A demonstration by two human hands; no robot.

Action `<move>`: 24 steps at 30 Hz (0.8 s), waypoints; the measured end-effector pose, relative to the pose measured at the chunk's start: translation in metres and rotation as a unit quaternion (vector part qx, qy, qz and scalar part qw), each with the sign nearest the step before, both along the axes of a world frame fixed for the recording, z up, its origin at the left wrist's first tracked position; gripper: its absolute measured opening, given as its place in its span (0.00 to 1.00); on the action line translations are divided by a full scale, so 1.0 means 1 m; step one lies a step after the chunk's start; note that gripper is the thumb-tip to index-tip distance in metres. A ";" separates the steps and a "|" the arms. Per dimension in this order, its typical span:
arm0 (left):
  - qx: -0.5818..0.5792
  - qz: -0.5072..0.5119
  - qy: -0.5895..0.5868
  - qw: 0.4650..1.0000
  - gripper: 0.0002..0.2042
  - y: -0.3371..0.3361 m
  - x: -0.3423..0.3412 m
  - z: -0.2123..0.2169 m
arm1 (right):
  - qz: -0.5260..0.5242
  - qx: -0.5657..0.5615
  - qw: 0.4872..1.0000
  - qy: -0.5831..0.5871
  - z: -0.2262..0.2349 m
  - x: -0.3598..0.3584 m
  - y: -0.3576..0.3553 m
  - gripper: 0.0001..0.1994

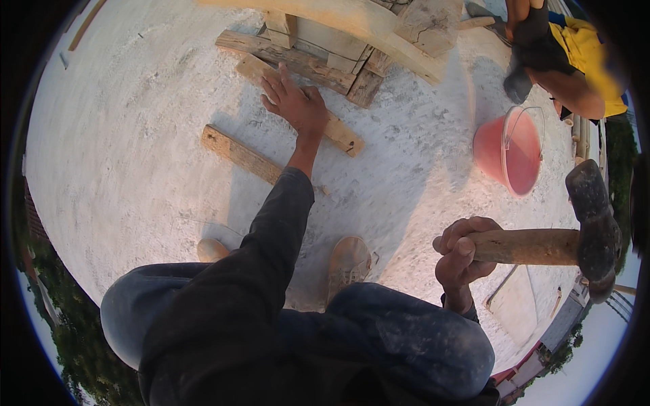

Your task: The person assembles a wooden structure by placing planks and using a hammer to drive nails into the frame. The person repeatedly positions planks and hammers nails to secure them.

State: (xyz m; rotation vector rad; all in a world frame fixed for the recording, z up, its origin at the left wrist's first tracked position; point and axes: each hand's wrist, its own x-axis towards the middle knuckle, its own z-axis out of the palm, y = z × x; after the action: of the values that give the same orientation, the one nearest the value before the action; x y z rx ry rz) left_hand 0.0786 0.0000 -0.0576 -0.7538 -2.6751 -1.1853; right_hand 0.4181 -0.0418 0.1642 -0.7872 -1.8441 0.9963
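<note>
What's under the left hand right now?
A wooden strip runs beneath the left hand, its ends showing on both sides. The hand covers the strip's middle, so whatever is on that stretch cannot be seen.

A heavy hammer with a round brown wooden handle and a dark metal head (pixel 552 246), and a narrow, pale brown wooden board (pixel 344 134).
The hammer is held up at the right of the view, gripped near the left end of its handle, which runs almost level across the picture. Its blunt, worn head stands crosswise at the right end, thick at the top, with a smaller lower end. The board lies flat at the upper middle, slanting from upper left to lower right, its middle partly covered; small dark marks show near its lower right end.
</note>
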 end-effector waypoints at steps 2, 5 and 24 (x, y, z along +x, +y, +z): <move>0.029 -0.023 0.002 0.999 0.37 -0.002 -0.003 -0.005 | 0.025 -0.003 0.999 0.033 0.004 0.001 0.003 0.21; 0.040 -0.034 -0.006 0.999 0.33 -0.002 -0.003 -0.008 | 0.062 -0.024 0.996 0.060 -0.010 -0.004 0.002 0.23; 0.079 -0.033 0.008 0.996 0.30 0.002 -0.003 -0.003 | 0.068 -0.132 0.872 -0.467 -0.050 -0.031 0.001 0.18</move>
State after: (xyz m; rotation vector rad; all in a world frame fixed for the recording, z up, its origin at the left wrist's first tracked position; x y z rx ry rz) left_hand 0.0755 0.0020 -0.0602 -0.8283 -2.5246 -1.3816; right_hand 0.3876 -0.0406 0.1141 -1.5092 -2.6293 1.0566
